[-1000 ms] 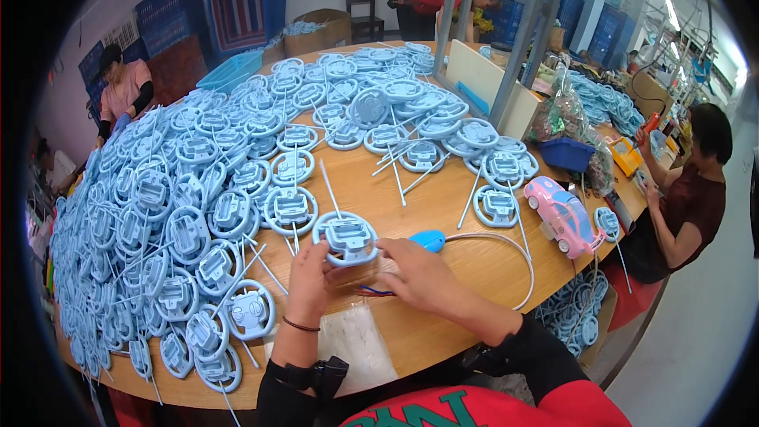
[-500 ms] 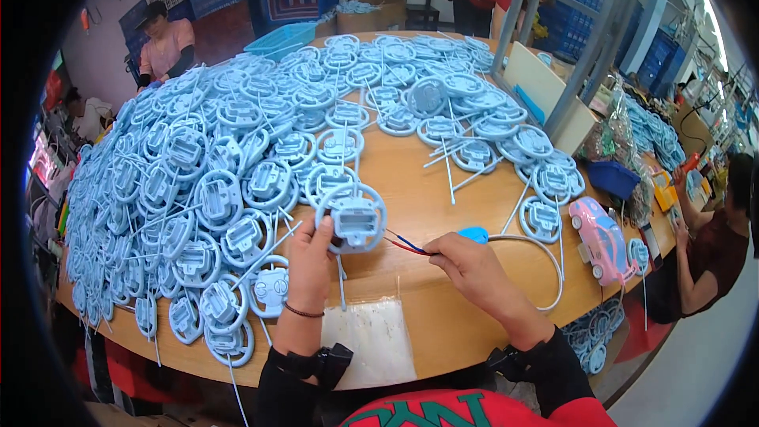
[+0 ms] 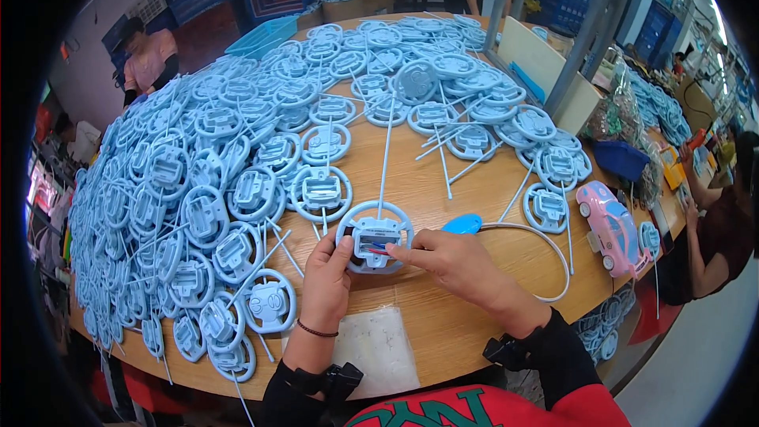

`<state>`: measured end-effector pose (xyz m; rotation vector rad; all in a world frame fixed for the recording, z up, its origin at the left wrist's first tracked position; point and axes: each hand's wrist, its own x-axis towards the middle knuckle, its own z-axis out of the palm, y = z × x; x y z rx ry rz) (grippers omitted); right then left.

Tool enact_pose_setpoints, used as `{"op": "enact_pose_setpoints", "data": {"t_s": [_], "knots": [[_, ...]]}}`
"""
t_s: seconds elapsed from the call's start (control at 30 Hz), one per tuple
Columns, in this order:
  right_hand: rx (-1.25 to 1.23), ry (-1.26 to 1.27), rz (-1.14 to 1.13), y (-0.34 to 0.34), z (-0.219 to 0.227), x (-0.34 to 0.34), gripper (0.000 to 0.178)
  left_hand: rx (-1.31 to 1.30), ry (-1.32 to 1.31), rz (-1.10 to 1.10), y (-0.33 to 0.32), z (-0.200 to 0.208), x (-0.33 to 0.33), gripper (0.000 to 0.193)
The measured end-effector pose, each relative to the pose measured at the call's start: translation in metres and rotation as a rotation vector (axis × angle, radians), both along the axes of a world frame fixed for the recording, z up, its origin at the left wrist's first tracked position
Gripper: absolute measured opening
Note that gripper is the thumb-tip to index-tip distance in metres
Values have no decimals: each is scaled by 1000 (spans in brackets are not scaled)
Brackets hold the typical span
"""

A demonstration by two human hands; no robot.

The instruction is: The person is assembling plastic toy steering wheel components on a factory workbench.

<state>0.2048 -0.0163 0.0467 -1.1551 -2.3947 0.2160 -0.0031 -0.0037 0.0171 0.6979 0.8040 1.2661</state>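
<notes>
My left hand point(image 3: 327, 273) grips the left rim of a light blue toy steering wheel point(image 3: 371, 226). It is held near the table's front with its open compartment facing up and a thin rod pointing away. Pinched in my right hand point(image 3: 458, 269) are red and blue wire leads point(image 3: 379, 251), their tips inside that compartment. Whether the tips touch anything there is too small to tell. A bright blue oval piece point(image 3: 462, 224) shows just beyond the right hand, and a pale cable point(image 3: 566, 257) loops away beside it.
Many similar steering wheels point(image 3: 205, 213) heap over the left and back of the wooden table point(image 3: 443, 324). A clear plastic bag point(image 3: 371, 348) lies in front. At right are a pink toy car point(image 3: 609, 225), a dark blue bin point(image 3: 621, 160) and a metal frame point(image 3: 597, 39). Other people work nearby.
The wheel in my left hand has turned and come down and right, its rod now pointing away. My right hand has moved left, bringing the leads into the wheel's compartment.
</notes>
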Motion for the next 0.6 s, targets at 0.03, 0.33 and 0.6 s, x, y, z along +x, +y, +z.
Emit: {"op": "enact_pose_setpoints", "data": {"t_s": [0.03,0.33,0.6], "knots": [[-14,-3,9,0,1,3,48,-3,5,-14,0,-1,1,26],[-12,162,58,-1,-8,2,36,56,71,-44,2,-17,-13,28],[92,247,66,-2,-15,10,50,76,40,-91,-2,-1,6,28]]}}
